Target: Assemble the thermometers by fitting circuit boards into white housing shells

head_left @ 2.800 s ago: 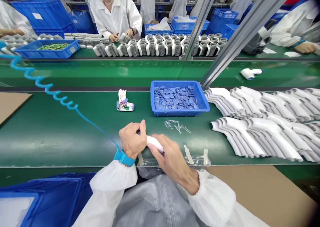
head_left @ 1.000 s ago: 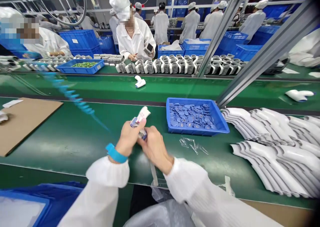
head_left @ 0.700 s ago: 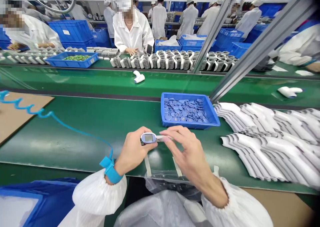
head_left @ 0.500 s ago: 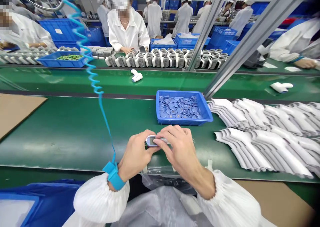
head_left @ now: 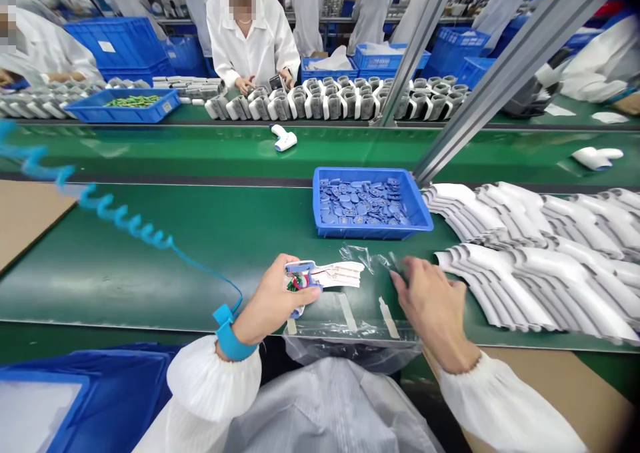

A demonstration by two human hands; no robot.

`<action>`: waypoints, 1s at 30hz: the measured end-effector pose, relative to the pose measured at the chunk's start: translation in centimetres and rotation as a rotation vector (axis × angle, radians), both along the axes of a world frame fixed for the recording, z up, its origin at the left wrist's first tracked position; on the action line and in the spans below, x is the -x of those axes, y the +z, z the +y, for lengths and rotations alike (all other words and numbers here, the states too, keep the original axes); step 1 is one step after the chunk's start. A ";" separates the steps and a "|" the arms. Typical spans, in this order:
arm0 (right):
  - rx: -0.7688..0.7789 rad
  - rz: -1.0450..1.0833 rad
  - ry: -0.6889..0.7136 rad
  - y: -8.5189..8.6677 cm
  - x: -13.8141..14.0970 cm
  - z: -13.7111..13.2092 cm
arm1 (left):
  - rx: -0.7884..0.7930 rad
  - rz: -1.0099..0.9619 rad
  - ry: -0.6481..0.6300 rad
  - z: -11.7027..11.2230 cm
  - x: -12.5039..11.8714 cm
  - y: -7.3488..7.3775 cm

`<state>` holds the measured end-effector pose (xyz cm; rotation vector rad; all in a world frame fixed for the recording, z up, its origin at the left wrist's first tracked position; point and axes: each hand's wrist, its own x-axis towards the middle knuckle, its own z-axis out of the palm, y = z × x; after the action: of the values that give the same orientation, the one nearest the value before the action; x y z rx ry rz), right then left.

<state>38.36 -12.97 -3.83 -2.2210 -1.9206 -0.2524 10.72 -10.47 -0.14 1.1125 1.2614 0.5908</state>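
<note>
My left hand (head_left: 273, 296) grips a white plastic, pistol-shaped casing (head_left: 343, 274) by its blue-trimmed end, holding it above the green table (head_left: 125, 273) near the middle of the near edge. The casing lies open: a green circuit board (head_left: 291, 285) and red wires show at the gripped end, and the ribbed white handle points right. I judge it part-built, the inner parts fitted but the casing not yet closed. My right hand (head_left: 437, 303), fingers bent, is beside some clear plastic slivers (head_left: 357, 256); I cannot tell whether it pinches one. Pale tape strips (head_left: 347, 312) lie along the near edge. Toward the far edge stands a blue plastic tray (head_left: 373, 231) of flat blue parts (head_left: 360, 203), and nested white curved shells (head_left: 500, 260) fill the right end, plenty apparently left unused.
</note>
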 end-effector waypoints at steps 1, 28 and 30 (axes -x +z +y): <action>-0.044 -0.024 -0.016 -0.1 -0.2 -0.4 | -0.016 -0.012 -0.019 -0.1 -0.1 0.0; 0.363 0.770 0.261 4.8 4.6 -2.6 | 0.095 -0.249 -0.306 -0.8 -3.7 -0.4; 0.203 0.757 0.243 4.6 1.5 -2.8 | 0.097 -0.228 -0.322 -1.2 -4.1 -0.5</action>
<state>36.82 -15.81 0.77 -1.7631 -1.7737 0.7383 14.78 -11.62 -0.64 1.1050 0.8832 0.3959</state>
